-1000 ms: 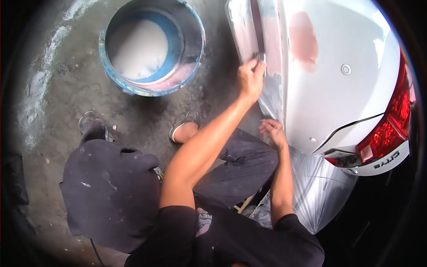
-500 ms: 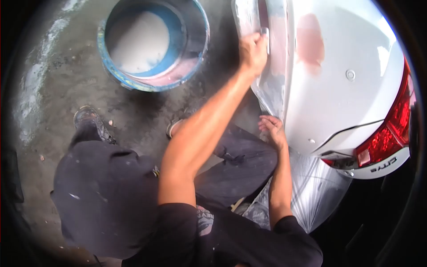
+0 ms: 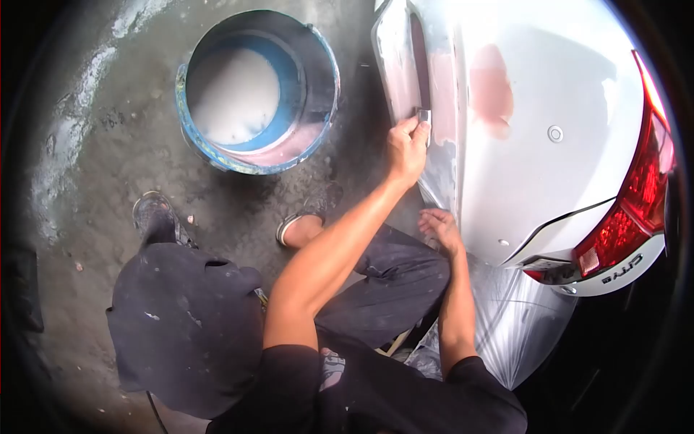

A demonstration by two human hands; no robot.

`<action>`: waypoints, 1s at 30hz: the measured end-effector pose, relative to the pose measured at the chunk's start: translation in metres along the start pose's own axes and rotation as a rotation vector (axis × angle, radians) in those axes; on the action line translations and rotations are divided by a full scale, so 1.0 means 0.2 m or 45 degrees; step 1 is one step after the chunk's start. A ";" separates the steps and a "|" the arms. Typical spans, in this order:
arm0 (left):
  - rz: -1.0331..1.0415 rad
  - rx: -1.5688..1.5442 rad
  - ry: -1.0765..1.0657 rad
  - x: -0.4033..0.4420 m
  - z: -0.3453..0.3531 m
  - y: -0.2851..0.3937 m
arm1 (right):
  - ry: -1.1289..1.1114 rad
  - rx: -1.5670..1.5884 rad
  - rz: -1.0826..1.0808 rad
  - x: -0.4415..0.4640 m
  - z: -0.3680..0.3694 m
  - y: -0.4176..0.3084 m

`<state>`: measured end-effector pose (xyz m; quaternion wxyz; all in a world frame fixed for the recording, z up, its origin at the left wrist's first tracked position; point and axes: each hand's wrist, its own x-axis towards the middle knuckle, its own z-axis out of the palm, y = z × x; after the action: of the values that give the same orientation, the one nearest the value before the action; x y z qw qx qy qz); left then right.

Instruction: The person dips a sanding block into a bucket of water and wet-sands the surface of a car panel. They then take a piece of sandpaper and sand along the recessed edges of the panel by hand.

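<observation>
My left hand [image 3: 406, 150] is closed around a small grey, pale-edged block [image 3: 425, 118], which looks like a sanding block. It presses against the worked edge of a silver car body panel [image 3: 535, 173], beside a dark reddish slot [image 3: 419, 61]. Pinkish, patchy filler [image 3: 442, 94] lines that edge. A rounder pink patch [image 3: 491, 92] marks the panel farther right. Lower down, my right hand [image 3: 441, 228] hovers by the bottom of the edge, fingers loosely bent and somewhat apart, with nothing visible in them. Whether its fingertips touch the panel I cannot tell.
A blue-rimmed bucket [image 3: 254, 170] with cloudy whitish liquid stands at the upper left. Clear plastic sheeting [image 3: 517, 311] lies below the red tail light [image 3: 629, 224]. My bent legs [image 3: 390, 286] take up the lower middle, on a stained concrete floor [image 3: 94, 173].
My left hand has slid with the block along the panel edge towards my body. My right hand stays near the lower end. The whole view has shifted slightly.
</observation>
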<state>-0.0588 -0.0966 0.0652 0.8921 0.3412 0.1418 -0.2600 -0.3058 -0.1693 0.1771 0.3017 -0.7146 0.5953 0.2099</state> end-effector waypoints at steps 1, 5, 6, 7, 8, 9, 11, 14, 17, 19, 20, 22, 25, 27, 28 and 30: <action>0.003 -0.003 -0.008 0.05 0.00 0.00 | -0.002 0.042 -0.031 0.01 0.00 -0.02; -0.063 -0.219 -0.166 0.39 0.01 0.22 | 0.005 0.096 -0.092 -0.03 0.01 -0.05; -0.071 -0.204 -0.167 0.35 -0.01 0.22 | 0.002 0.096 -0.069 -0.06 0.00 0.01; -0.064 -0.184 -0.167 0.31 -0.03 0.23 | 0.000 0.050 -0.030 -0.07 -0.01 0.07; -0.043 0.006 -0.223 0.24 -0.06 0.12 | 0.009 0.012 -0.027 -0.01 -0.01 0.07; -0.024 0.196 -0.265 0.14 -0.08 0.01 | 0.004 0.017 -0.051 0.03 -0.01 0.04; -0.229 -0.057 -0.173 0.07 -0.06 0.08 | -0.035 0.028 -0.010 0.00 -0.02 -0.01; -0.002 -0.164 -0.193 0.30 -0.01 0.00 | 0.005 0.085 -0.076 -0.02 0.01 -0.05; -0.066 -0.336 -0.134 0.28 -0.01 0.24 | -0.002 0.062 -0.023 -0.03 0.00 0.05; -0.099 0.061 -0.225 0.11 -0.06 0.01 | -0.010 0.046 -0.017 -0.01 -0.01 0.03; -0.258 -0.016 -0.200 0.01 -0.06 0.04 | -0.025 0.015 0.014 -0.02 0.00 0.00; -0.210 -0.013 -0.256 0.12 -0.06 0.07 | -0.005 0.054 -0.033 0.00 0.01 -0.07; -0.118 -0.152 -0.246 0.30 -0.04 0.17 | -0.004 0.056 -0.045 -0.02 0.01 -0.06; -0.008 0.148 -0.269 0.25 -0.08 0.08 | -0.019 0.046 -0.054 -0.05 0.01 -0.02; 0.039 0.154 -0.230 0.17 -0.08 0.03 | -0.013 0.024 -0.010 -0.04 0.01 -0.01; 0.089 0.137 -0.100 0.07 -0.03 -0.03 | -0.009 0.007 0.023 -0.03 0.04 -0.06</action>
<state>-0.0516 -0.1012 0.0509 0.8859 0.3831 0.0805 -0.2489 -0.2942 -0.1590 0.1774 0.3038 -0.7076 0.6011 0.2136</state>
